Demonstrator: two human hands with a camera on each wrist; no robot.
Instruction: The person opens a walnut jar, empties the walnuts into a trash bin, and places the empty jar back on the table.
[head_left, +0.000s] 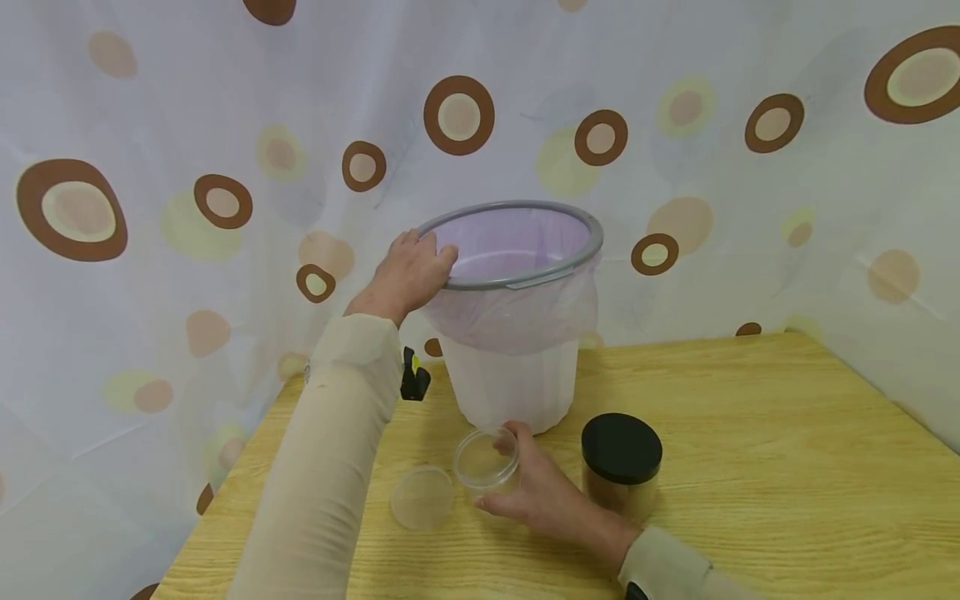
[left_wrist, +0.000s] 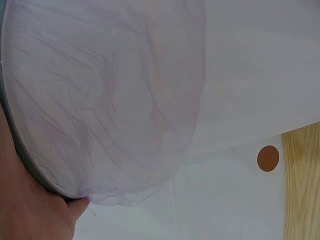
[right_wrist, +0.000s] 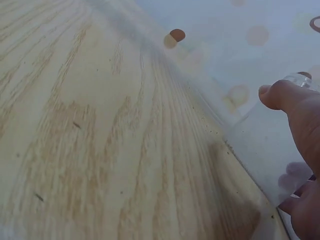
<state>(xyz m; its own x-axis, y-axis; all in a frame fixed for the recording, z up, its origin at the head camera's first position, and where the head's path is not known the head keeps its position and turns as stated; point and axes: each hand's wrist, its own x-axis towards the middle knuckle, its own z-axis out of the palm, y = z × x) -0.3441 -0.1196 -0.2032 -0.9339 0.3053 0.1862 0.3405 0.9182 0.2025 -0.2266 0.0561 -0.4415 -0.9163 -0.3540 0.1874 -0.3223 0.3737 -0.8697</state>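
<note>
The rim (head_left: 595,237) of a bag-lined white bin (head_left: 513,367) is gripped by the left hand (head_left: 412,271). A clear open jar (head_left: 485,473) is held between the right hand's (head_left: 546,492) thumb and fingers, in front of the bin, between 1 clear disc (head_left: 422,498) and 1 black-lidded jar (head_left: 621,458) on the tabletop (head_left: 787,450).

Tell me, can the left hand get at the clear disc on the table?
Likely yes, if it lets go: the left hand grips the bin by its rim, but nothing covers the clear disc beside the clear jar.
</note>
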